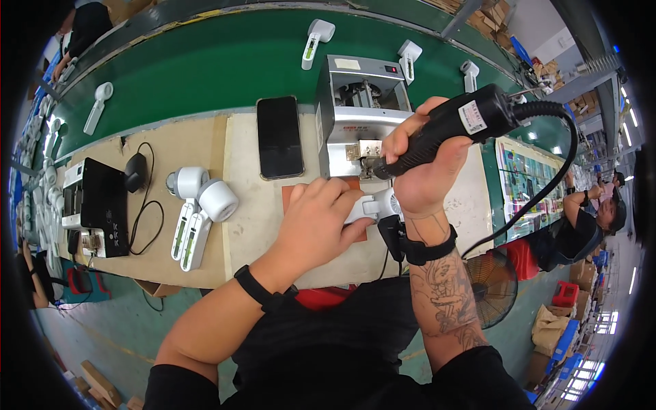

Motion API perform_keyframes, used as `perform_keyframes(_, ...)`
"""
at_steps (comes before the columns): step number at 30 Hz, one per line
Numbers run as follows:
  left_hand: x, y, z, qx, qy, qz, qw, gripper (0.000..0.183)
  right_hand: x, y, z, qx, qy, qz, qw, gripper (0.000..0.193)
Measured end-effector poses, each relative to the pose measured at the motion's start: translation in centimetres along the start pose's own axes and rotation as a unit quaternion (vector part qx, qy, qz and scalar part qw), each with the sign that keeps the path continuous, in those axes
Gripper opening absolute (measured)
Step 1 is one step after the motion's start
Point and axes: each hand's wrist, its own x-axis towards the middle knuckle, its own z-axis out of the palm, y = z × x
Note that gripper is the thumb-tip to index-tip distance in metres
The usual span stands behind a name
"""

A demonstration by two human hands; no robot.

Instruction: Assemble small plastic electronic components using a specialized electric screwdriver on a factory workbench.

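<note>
My right hand [430,171] is wrapped round a black electric screwdriver [493,109], which lies tilted with its cable at the upper right. Its lower end is at the front outlet of a grey screw feeder [342,152]; whether the bit touches a screw I cannot tell. On an orange-red mat [290,199], my left hand [311,229] grips a white handheld fan [371,206], partly hidden by the fingers. Left of that hand, two more white handheld fans [191,236] lie side by side on the bench.
A black phone [279,137] lies beside the feeder. Further left stands a second, black feeder [106,208] with a cable. Beyond the bench runs a green conveyor belt [205,65] carrying several white fans. A floor fan [493,287] and a person [570,229] are at the right.
</note>
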Motion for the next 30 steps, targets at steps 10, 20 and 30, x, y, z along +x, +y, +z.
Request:
perform_keyframes(10, 0.1, 0.3, 0.6, 0.001, 0.006, 0.006, 1.000, 0.039, -4.1, -3.8, -2.6, -0.025, 0.002, 0.039, 0.999, 0.093)
perform_keyframes(20, 0.1, 0.4, 0.6, -0.001, 0.004, 0.009, 1.000, 0.040, -5.1, -2.6, -2.7, -0.028, 0.006, 0.058, 0.998, 0.092)
perform_keyframes(30, -0.1, 1.3, -0.6, 0.015, -0.002, 0.007, 1.000, 0.044, -6.3, -2.9, -1.2, 0.073, 0.015, 0.068, 0.995, 0.089)
